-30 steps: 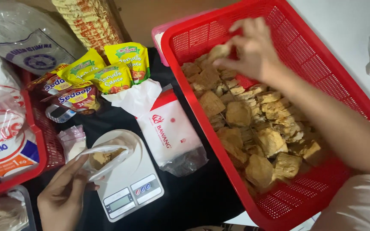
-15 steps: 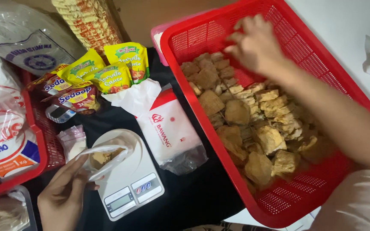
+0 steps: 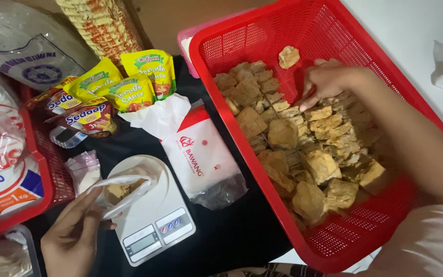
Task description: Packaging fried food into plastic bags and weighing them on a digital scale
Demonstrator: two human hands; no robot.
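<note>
My left hand (image 3: 73,236) pinches the mouth of a small clear plastic bag (image 3: 124,187) that rests on a white kitchen scale (image 3: 155,225); brown pieces lie inside the bag. My right hand (image 3: 329,79) reaches into the big red basket (image 3: 262,31), fingers down on the heap of brown fried tofu pieces (image 3: 303,149). One loose tofu piece (image 3: 288,56) lies apart on the basket's far floor, just beyond the hand. Whether the hand grips a piece is hidden by its own fingers.
A white and red packet (image 3: 201,154) lies between scale and basket. Yellow sauce pouches (image 3: 129,82) and noodle packets (image 3: 85,118) sit behind it. At left, a smaller red basket (image 3: 44,169) holds a large white sack (image 3: 1,164). A white surface (image 3: 426,25) lies right of the big basket.
My right hand let go of a tofu piece at the basket's far end and moved back down onto the heap. The left hand stays on the bag.
</note>
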